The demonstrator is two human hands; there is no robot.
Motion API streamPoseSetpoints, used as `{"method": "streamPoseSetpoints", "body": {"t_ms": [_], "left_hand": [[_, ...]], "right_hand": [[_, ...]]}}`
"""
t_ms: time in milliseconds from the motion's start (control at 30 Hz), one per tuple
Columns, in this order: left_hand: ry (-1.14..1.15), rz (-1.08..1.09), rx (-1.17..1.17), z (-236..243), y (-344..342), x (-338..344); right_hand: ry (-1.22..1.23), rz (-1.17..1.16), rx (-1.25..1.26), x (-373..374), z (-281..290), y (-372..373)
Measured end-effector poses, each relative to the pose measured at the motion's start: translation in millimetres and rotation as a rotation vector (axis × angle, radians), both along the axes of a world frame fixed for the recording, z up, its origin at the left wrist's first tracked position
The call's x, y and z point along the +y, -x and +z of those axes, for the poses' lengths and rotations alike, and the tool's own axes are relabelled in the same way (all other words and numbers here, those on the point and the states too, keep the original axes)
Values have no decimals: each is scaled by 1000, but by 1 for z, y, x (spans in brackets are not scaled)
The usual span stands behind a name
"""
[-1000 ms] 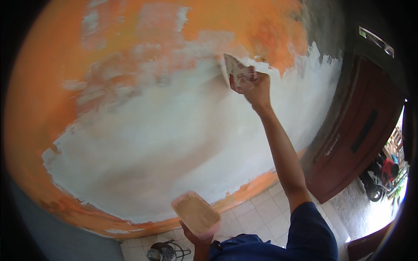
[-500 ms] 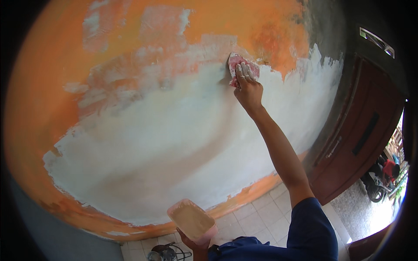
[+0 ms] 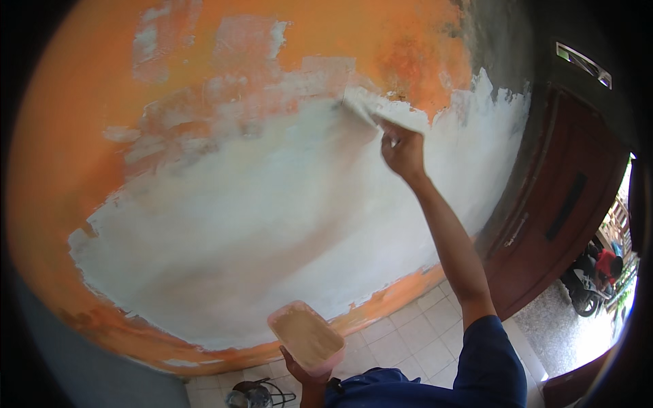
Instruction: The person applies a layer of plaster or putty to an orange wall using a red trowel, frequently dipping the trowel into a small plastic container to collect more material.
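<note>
A person is skimming pale filler over an orange wall (image 3: pixel 61 156), and the job is looking well past its midpoint. At the far left and along the top the old orange paint is still showing, with patchy bare spots waiting to be covered; a narrow orange strip is also running along the foot of the wall above the tiled floor (image 3: pixel 408 340). Across the middle, a broad whitish coat (image 3: pixel 258 231) is already spreading from the lower left up to the dark wooden door (image 3: pixel 564 204). Low down, the left hand (image 3: pixel 303 370) is cradling a pink tub of putty (image 3: pixel 306 336), fingers curled under it. Higher and to the right, the right hand (image 3: pixel 403 151) is pressing a wide scraper (image 3: pixel 364 109) flat to the wall at the coat's upper edge, fingers clamped on its handle.
</note>
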State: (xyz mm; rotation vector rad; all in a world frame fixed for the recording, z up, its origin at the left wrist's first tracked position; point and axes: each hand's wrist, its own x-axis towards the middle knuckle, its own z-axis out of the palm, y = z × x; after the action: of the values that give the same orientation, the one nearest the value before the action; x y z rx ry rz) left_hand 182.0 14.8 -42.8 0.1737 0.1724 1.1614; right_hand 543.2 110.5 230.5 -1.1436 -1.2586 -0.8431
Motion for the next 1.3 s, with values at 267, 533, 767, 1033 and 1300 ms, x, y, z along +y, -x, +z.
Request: {"method": "streamPoseSetpoints", "body": {"t_ms": [267,533,767,1033,1300], "left_hand": [[-36,-9,-36,-10,10,-6],[-163,64,20,-13,14,-1],[-111,189,91,10,15,-11],[-183,212,325,0,23,1],[-49,-8,-243,-25,25,4]], "right_hand": [[3,-200,22,27,40,9],[80,39,75,21,6,38],[-186,-331,-291,54,40,38],[141,-359,-261,80,5,23],[223,-250,-317,42,-34,17]]}}
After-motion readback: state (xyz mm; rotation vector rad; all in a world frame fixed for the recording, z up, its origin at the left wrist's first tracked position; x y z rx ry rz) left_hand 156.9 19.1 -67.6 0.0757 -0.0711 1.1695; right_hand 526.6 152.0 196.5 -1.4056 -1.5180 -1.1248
